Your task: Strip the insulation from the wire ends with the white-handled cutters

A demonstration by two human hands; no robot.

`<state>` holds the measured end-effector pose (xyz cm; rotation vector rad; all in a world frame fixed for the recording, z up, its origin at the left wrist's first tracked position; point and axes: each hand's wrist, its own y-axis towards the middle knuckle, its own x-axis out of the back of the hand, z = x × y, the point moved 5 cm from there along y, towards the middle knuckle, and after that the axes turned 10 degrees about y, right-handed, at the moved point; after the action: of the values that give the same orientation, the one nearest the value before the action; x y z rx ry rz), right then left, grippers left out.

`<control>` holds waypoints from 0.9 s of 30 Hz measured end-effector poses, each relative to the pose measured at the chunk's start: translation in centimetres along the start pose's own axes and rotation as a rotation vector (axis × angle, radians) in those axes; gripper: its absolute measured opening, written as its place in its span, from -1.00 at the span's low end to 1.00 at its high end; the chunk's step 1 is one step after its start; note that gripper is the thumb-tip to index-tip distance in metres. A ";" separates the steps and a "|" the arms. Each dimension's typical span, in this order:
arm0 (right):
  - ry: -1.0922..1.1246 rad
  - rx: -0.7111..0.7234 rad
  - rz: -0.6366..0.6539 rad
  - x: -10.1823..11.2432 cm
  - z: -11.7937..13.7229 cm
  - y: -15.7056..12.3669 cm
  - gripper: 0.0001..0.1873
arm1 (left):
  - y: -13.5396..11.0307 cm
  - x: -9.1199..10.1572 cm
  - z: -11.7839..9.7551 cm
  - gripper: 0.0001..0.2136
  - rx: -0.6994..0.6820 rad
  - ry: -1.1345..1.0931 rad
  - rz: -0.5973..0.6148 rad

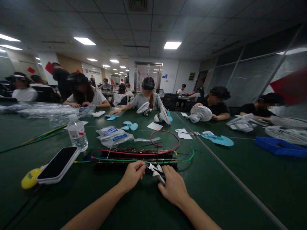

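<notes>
My right hand (174,185) is closed on a pair of pliers (156,173) with white and grey handles, its jaws pointing left. At the jaws, my left hand (132,175) pinches with thumb and fingers; whatever it holds is too small to make out. Just beyond both hands lies a dark bar assembly (107,165) with long metal strips. A green wire (189,158) runs along it and curls up at the right end. Over its far side a red wire (178,140) forms a large loop. Black ties stick up around the wires.
On the left stand a water bottle (78,134) and a phone (59,164) resting against a yellow object (31,178). Plastic bags (115,135), blue fan blades (129,125) and a blue tray (279,147) lie farther out. Several people work on white fans (200,113) across the table.
</notes>
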<state>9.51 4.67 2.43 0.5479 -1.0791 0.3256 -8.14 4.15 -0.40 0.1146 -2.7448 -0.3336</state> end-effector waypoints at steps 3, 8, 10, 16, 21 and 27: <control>0.016 -0.002 0.021 0.1 0.1 0.0 -0.60 | 0.0 0.1 -0.1 -0.71 0.002 0.007 0.005; 0.024 0.027 0.026 0.2 0.1 -0.1 -0.54 | -0.2 0.1 -0.6 -0.72 -0.017 0.033 0.025; 0.029 0.032 0.023 0.1 0.0 -0.1 -0.52 | -0.2 0.1 -0.7 -0.73 -0.019 0.041 0.023; 0.024 0.041 0.019 0.0 -0.1 -0.1 -0.42 | -0.1 0.2 -0.5 -0.75 -0.014 0.027 -0.011; 0.034 0.029 0.035 0.3 0.2 -0.2 -0.44 | -0.1 0.3 -0.3 -0.74 -0.011 0.004 -0.014; 0.057 0.026 0.028 0.4 0.2 -0.1 -0.45 | 0.0 0.4 -0.3 -0.74 0.005 -0.018 -0.026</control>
<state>9.59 4.45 2.79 0.5445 -1.0293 0.3778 -8.42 4.02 0.00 0.1499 -2.7642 -0.3370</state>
